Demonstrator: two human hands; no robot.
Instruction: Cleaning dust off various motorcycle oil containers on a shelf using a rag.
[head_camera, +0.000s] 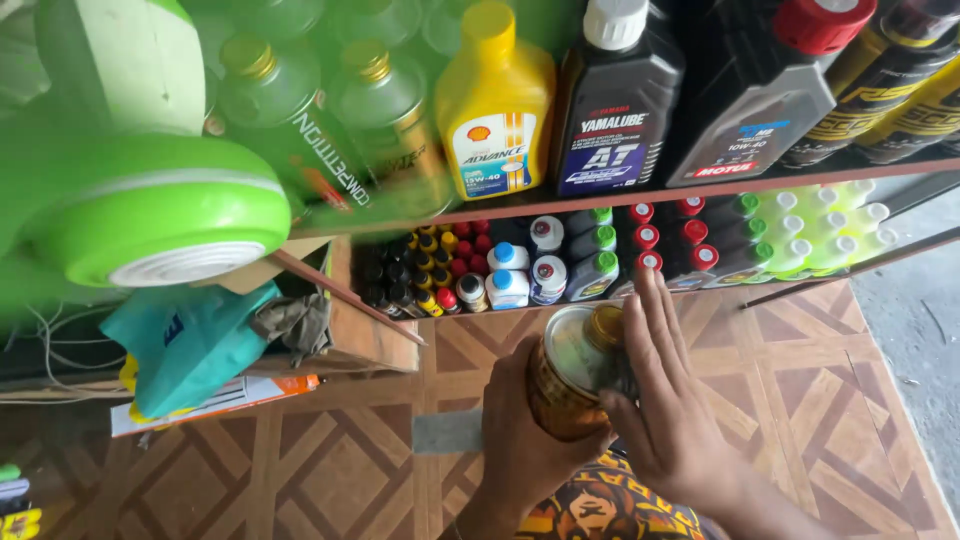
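A round amber-brown can (565, 380) with a silvery top and a gold screw cap sits in front of me, low in the middle of the head view. My left hand (525, 440) wraps around its lower left side. My right hand (665, 405) rests flat against its right side, fingers stretched up toward the shelf. The cap (604, 324) is on the can. The can is held just above the patterned brown floor (330, 470), below the lower shelf.
A wooden shelf unit carries oil bottles: green ones (295, 120), a yellow one (495, 100), black ones (620, 100) above, and several small bottles (600, 255) below. A green fan (150, 205), a teal bag (185, 345) and a cardboard box (370, 335) stand left.
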